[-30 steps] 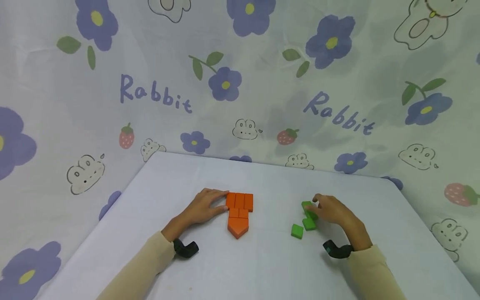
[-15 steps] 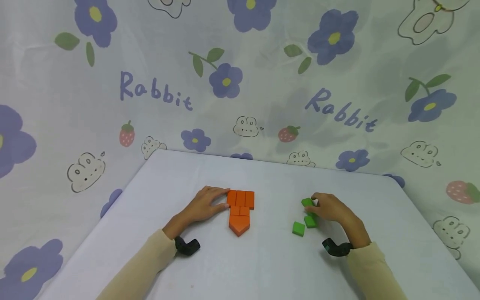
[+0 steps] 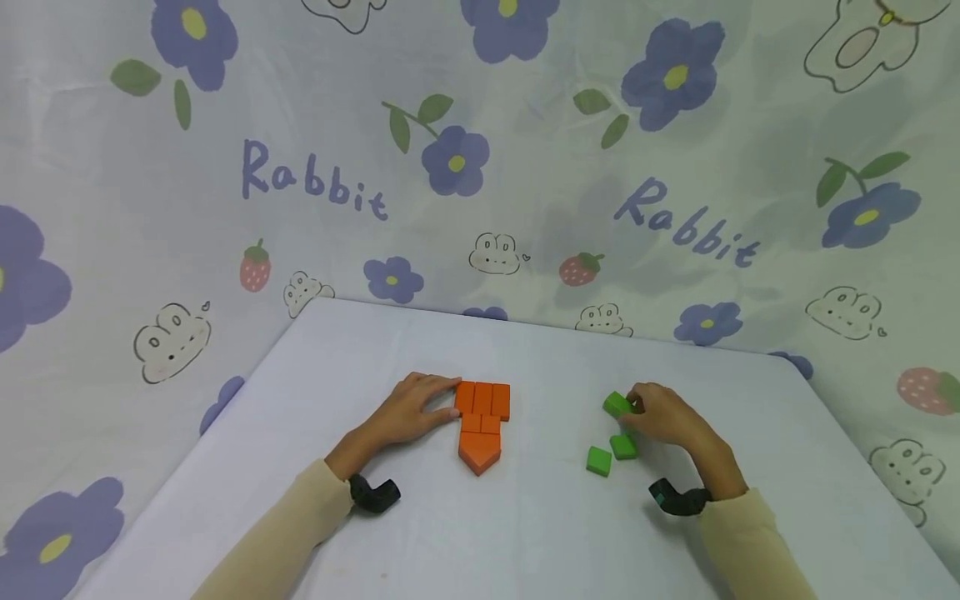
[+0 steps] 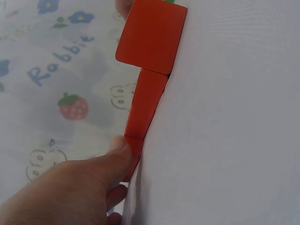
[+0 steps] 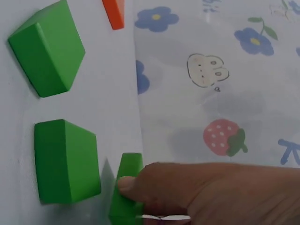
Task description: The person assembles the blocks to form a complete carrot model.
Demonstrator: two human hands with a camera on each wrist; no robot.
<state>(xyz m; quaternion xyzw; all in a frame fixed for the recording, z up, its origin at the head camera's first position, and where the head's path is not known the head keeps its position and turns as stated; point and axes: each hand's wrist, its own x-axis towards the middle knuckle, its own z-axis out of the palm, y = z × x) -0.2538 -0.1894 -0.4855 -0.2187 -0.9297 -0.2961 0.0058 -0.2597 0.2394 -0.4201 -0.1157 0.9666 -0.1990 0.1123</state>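
Several orange blocks (image 3: 482, 400) lie joined in an arrow-like shape at the middle of the table, the pointed block (image 3: 480, 452) nearest me. My left hand (image 3: 402, 412) holds the left end of the far row, thumb at the near side and index fingertip at the far corner. In the left wrist view its thumb (image 4: 117, 150) presses against the orange row. At the right, my right hand (image 3: 663, 414) pinches a long green block (image 3: 617, 405); the right wrist view shows the thumb (image 5: 127, 183) on this block, the other fingers mostly hidden behind.
Two more green blocks lie apart in front of the right hand, one farther left (image 3: 598, 461) and one closer to the thumb (image 3: 623, 447). The white table (image 3: 547, 517) ends at the back against a cloth (image 3: 525, 167) printed with flowers and rabbits.
The right hand has taken the green block between thumb and fingers, and that block has turned and come apart from the nearer green block. The left hand stays at the orange blocks.
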